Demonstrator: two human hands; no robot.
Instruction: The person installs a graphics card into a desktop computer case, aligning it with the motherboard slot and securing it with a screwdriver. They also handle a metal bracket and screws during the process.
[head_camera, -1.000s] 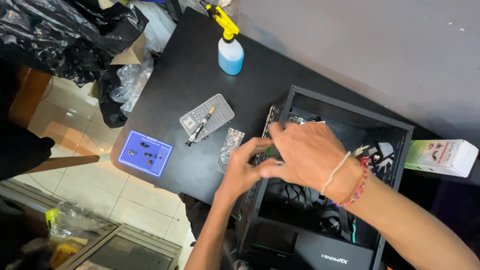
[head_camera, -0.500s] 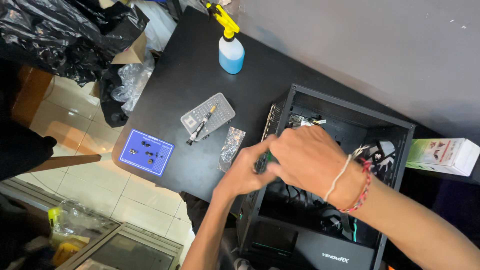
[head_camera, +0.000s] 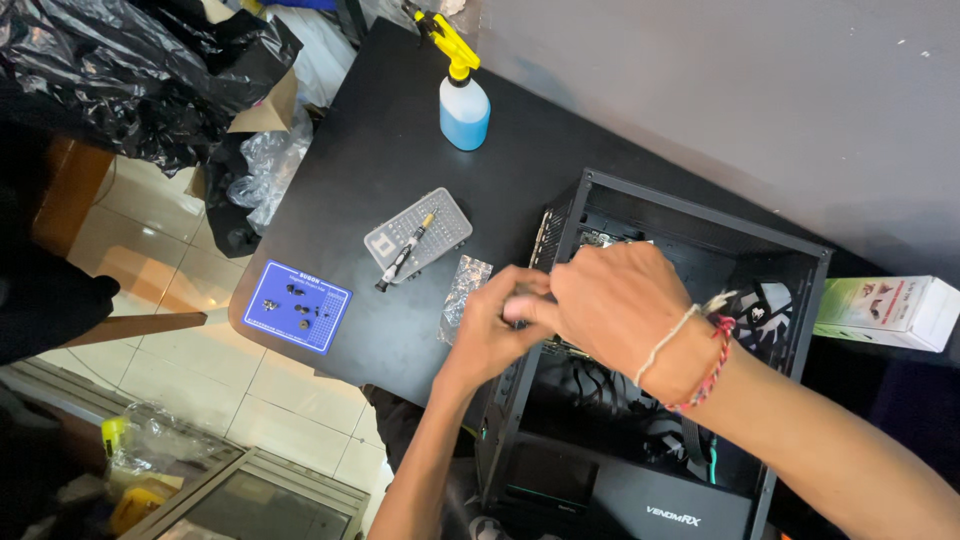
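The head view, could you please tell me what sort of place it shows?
Probably a small home or shop corner for computer repair. An open black PC case lies on a black table, with a screwdriver bit tray and a blue screw mat beside it, above a tiled floor.

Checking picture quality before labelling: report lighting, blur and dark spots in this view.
Head view: even light, black table mostly sharp; left hand and right hand slightly motion-blurred; inside of the open black computer case dark, detail lost; black plastic bags show glare.
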